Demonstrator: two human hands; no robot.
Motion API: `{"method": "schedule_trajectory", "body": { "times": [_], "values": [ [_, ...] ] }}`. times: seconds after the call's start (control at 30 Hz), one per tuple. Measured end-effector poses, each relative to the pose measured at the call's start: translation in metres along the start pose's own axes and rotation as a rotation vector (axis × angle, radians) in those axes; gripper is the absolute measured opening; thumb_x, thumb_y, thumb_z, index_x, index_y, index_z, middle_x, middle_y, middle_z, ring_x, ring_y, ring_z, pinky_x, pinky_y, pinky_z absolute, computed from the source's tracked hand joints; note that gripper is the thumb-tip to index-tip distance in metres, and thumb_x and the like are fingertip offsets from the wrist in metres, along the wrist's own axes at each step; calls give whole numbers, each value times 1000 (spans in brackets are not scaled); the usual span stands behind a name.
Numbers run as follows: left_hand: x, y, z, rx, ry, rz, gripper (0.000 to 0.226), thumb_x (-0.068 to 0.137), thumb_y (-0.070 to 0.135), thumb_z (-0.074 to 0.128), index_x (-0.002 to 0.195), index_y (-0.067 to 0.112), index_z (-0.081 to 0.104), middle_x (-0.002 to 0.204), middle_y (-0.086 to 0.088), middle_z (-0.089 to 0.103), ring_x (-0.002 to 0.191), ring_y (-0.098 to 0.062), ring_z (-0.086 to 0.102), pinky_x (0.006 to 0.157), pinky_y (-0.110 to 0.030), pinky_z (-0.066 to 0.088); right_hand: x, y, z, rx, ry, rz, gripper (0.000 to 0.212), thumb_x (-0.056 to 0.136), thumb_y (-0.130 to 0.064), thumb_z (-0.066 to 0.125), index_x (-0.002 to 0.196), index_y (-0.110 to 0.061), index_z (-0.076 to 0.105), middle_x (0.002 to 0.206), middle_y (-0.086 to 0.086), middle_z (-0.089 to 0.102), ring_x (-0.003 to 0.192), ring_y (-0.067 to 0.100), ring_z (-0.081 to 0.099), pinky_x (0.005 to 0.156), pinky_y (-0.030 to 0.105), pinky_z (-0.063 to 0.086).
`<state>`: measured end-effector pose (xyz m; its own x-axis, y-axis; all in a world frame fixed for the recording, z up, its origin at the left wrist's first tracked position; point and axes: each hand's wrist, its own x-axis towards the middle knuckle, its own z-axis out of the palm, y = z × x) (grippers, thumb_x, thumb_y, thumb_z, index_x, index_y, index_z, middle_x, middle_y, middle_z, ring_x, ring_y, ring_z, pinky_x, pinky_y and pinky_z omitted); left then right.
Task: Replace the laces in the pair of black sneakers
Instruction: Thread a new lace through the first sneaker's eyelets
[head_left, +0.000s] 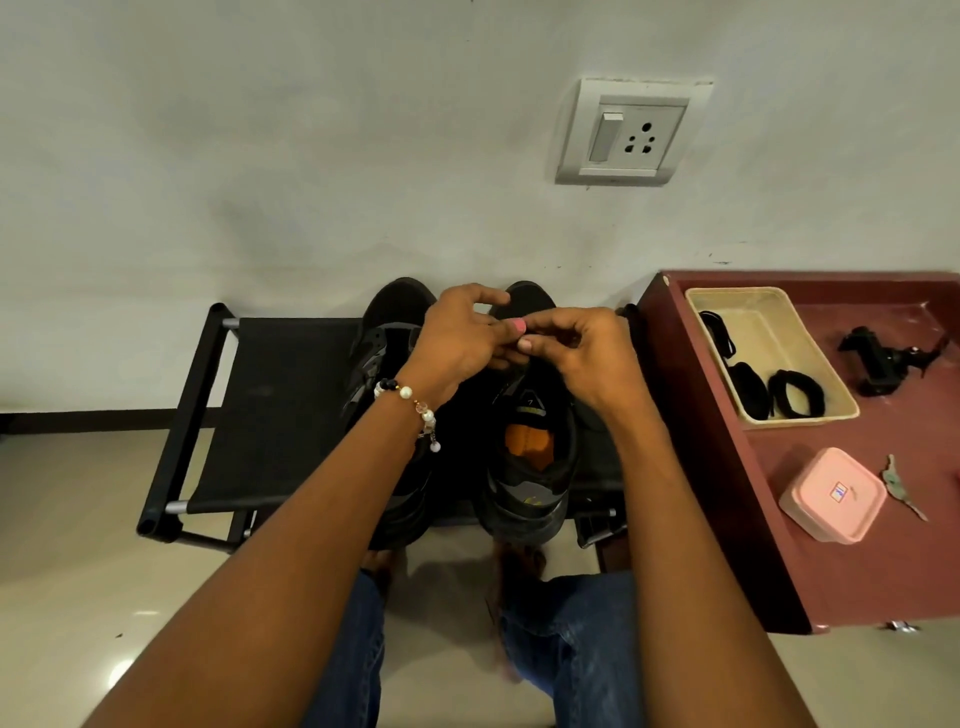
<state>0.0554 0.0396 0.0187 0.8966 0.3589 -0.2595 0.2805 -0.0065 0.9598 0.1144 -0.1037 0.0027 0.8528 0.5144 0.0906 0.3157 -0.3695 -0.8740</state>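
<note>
Two black sneakers stand side by side on a low black rack (270, 395), toes toward the wall. The right sneaker (530, 467) shows an orange insole and a grey tongue. The left sneaker (387, 332) is partly covered by my left forearm. My left hand (457, 338) and my right hand (587, 353) meet over the front of the right sneaker, fingers curled and fingertips together. What they pinch is too dark and small to make out. A beige tray (810, 332) on the maroon table holds coiled black laces (795, 400).
The maroon table (831, 545) stands at the right, close to the rack. On it lie a pink lidded box (831, 496), a key (896, 480) and a small black device (883, 364). A wall socket (631, 132) sits above. My knees in jeans are below the rack.
</note>
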Motion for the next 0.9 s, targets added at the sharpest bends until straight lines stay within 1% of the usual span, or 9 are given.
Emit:
{"method": "schedule_trajectory", "body": {
  "times": [0.13,0.23,0.33,0.4,0.43,0.53,0.6,0.7,0.9],
  "values": [
    [-2,-6,2,39,47,-10,23,86,22,72,102,7,67,85,-14,74,66,-22,72,54,-24,52,0,2,1,-16,73,30,12,78,-10,79,89,-14,78,81,-3,74,79,14,71,81,37,58],
    [-3,-14,5,268,93,36,21,77,28,80,90,12,73,83,-6,73,70,-13,68,63,-26,55,-1,6,1,-91,159,98,4,82,-13,76,86,-14,77,76,-7,72,73,7,68,79,30,58],
    [-10,-18,7,562,-58,14,47,67,36,86,107,16,72,100,0,71,93,-13,66,85,-30,54,-3,10,-2,-169,147,175,5,84,-16,75,87,-13,77,80,-2,73,78,9,68,80,26,55],
    [-13,-21,11,698,-73,24,56,68,38,85,117,18,68,109,-1,68,100,-18,64,86,-31,52,-4,11,-1,-263,112,170,7,84,-16,74,87,-11,77,83,2,73,82,12,67,81,26,54],
    [-14,-22,13,724,-46,43,52,71,37,83,118,19,67,109,-1,68,100,-19,64,82,-30,51,-4,11,0,-303,99,162,7,85,-16,74,87,-10,77,84,3,73,82,14,67,81,26,54],
    [-15,-23,15,725,25,60,38,78,31,77,114,21,70,105,-2,70,95,-21,65,75,-29,50,0,12,5,-363,76,177,8,86,-18,73,84,-12,77,84,8,72,80,18,67,76,27,55],
    [-15,-23,13,667,47,33,37,79,30,76,115,24,70,106,-1,70,95,-19,65,77,-28,51,4,12,8,-389,61,189,7,85,-17,73,82,-12,77,83,9,72,80,21,67,77,32,57],
    [-16,-24,12,544,67,-6,36,79,26,76,115,23,70,106,-1,69,93,-17,66,85,-34,56,6,11,9,-430,40,183,6,84,-14,73,81,-12,78,85,8,73,83,21,68,79,34,57],
    [-12,-27,11,444,73,-66,35,78,23,78,112,22,71,99,0,70,85,-19,68,77,-38,60,10,8,10,-485,6,172,8,84,-11,72,77,-11,77,85,8,73,83,22,67,77,30,56]
  ]
}}
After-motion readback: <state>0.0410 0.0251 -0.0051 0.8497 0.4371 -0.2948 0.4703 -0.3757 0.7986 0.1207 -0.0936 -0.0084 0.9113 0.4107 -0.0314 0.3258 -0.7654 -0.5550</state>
